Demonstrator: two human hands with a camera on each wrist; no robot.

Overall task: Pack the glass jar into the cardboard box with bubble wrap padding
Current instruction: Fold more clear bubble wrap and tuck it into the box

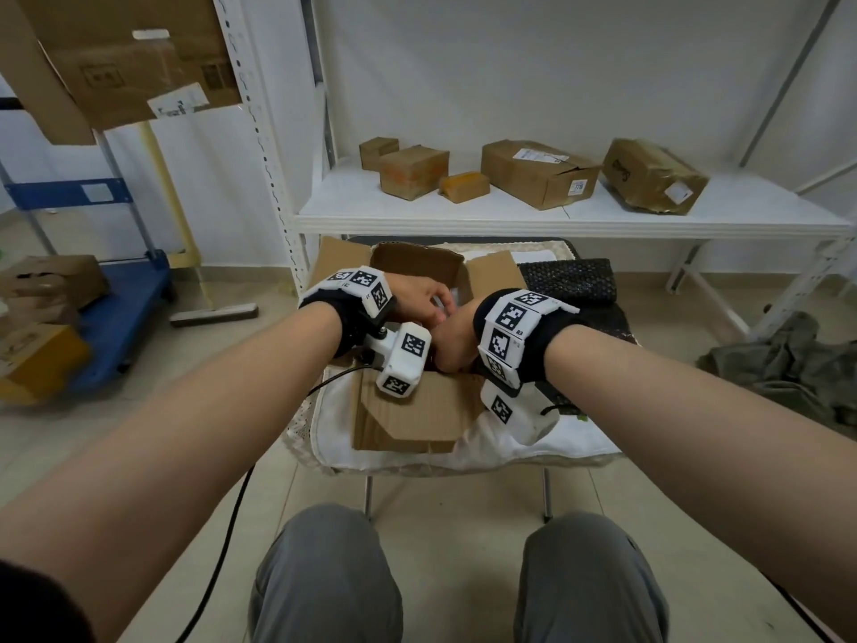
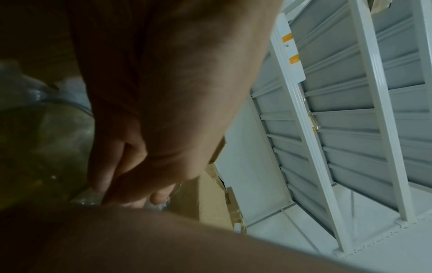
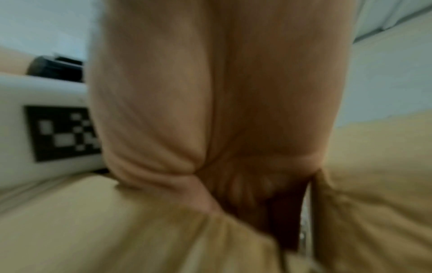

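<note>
Both hands (image 1: pixel 436 317) reach into the unmarked cardboard box (image 1: pixel 417 415).

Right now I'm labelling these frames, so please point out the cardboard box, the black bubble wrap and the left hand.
cardboard box (image 1: pixel 417 420): head view, near outer flap.
black bubble wrap (image 1: pixel 570 278): head view, top of the folded sheet.
left hand (image 1: pixel 417 297): head view, back of the hand.

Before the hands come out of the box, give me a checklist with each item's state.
1. Cardboard box flaps open: ok.
2. Both hands inside the box, left hand, right hand: ok.
3. Glass jar in the box: ok, glass shows beside the left fingers.
4. Bubble wrap by the jar: ok.
5. Padding all round the jar: cannot tell.
6. Spare black wrap within reach: ok.
</note>
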